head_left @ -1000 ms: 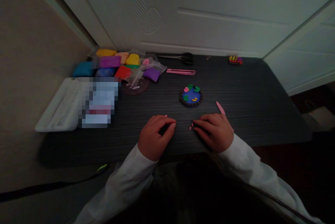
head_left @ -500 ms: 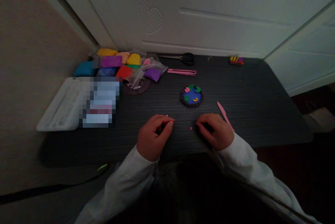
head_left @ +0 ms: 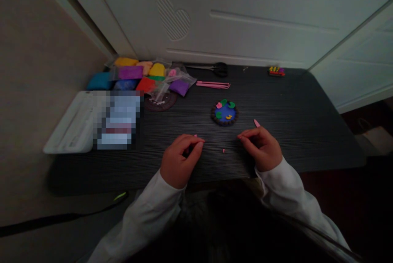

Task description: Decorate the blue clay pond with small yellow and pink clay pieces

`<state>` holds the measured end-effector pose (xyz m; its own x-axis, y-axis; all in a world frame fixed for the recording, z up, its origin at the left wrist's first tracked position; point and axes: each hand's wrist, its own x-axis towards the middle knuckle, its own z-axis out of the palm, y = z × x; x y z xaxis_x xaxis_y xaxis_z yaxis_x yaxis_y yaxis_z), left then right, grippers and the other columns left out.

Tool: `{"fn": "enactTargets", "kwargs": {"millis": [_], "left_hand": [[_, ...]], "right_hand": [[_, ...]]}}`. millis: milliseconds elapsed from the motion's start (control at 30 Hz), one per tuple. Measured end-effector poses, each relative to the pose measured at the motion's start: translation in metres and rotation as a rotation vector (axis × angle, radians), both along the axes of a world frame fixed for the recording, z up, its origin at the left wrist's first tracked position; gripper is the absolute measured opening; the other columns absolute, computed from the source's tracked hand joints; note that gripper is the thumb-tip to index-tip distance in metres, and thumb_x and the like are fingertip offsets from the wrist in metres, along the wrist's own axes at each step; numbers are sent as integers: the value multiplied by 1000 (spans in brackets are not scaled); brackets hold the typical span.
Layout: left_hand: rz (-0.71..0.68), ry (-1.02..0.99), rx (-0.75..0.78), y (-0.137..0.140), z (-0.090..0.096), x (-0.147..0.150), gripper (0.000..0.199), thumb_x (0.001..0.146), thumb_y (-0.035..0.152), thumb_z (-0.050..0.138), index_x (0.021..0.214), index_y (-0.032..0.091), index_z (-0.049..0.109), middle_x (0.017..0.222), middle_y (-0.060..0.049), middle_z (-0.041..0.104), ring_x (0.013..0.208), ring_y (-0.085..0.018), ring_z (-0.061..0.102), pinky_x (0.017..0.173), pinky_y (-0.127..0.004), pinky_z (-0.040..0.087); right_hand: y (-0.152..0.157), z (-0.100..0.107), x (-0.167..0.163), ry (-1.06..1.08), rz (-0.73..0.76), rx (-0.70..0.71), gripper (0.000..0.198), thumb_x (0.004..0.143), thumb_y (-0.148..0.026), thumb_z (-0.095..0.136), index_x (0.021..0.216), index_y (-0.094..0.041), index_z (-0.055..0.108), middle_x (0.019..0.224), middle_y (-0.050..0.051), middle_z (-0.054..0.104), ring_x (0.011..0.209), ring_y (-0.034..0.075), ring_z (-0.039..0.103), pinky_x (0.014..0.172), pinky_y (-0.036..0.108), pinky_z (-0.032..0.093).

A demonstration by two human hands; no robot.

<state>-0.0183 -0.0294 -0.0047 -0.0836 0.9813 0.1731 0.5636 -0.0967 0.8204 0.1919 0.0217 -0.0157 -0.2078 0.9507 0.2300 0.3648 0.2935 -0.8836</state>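
Observation:
My left hand (head_left: 181,158) rests at the table's front with thumb and fingers closed in a pinch. A bit of pink clay (head_left: 195,135) pokes out behind its fingers. My right hand (head_left: 260,148) is also pinched, and what lies between its fingertips is too small to make out. It covers most of a pink plastic knife (head_left: 256,123). Between the hands a tiny pink clay crumb (head_left: 223,150) lies on the table. Beyond them sits a round clay pond (head_left: 225,112) with a brown beaded rim, blue middle, green leaves, a pink flower and small yellow pieces.
Bags of coloured clay (head_left: 130,72) are piled at the back left, beside a dark round mat (head_left: 167,103) and a white tray (head_left: 69,121). Scissors (head_left: 219,69) and pink tools (head_left: 213,85) lie behind the pond. A small colourful clay piece (head_left: 276,71) stands back right.
My right hand has moved right and slightly away from me, over the pink knife, its fingers still pinched. My left hand stays in place.

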Motion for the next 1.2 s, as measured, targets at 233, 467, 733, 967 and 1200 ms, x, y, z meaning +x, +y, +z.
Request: {"fn": "enactTargets", "kwargs": {"millis": [233,467,733,967,1200], "left_hand": [[-3,-6,5,0,-2,0,14,76,24,48,82,18,59,85,-2,59,85,-14,54,75,-26,41],[1,5,8,2,-3,1,15,76,24,47,81,18,60,84,-2,60,85,-14,54,74,-25,41],[10,-6,9,1,-3,1,14,75,24,48,80,18,60,83,-2,60,84,-14,54,73,-25,41],[9,-11,16,1,-2,1,14,75,24,48,80,18,60,83,-2,59,84,-14,55,73,-25,41],[5,6,4,1,-1,0,14,76,24,48,80,19,60,84,-2,60,84,-13,55,73,-25,41]], "right_hand": [[1,3,2,227,-3,-148,12,70,-21,55,81,-19,50,73,0,61,68,13,61,68,32,48],[1,5,2,342,0,-166,21,65,-15,61,81,-24,51,70,-5,61,71,11,61,89,35,38],[1,6,1,349,-21,-155,19,67,-15,59,84,-23,54,85,-1,63,74,10,61,91,35,37],[2,4,0,439,-19,-223,16,68,-15,59,81,-21,53,77,-1,66,69,10,62,70,27,50],[2,5,1,416,-64,-135,27,60,-12,65,82,-22,52,70,-4,63,66,8,59,69,24,48]]}}
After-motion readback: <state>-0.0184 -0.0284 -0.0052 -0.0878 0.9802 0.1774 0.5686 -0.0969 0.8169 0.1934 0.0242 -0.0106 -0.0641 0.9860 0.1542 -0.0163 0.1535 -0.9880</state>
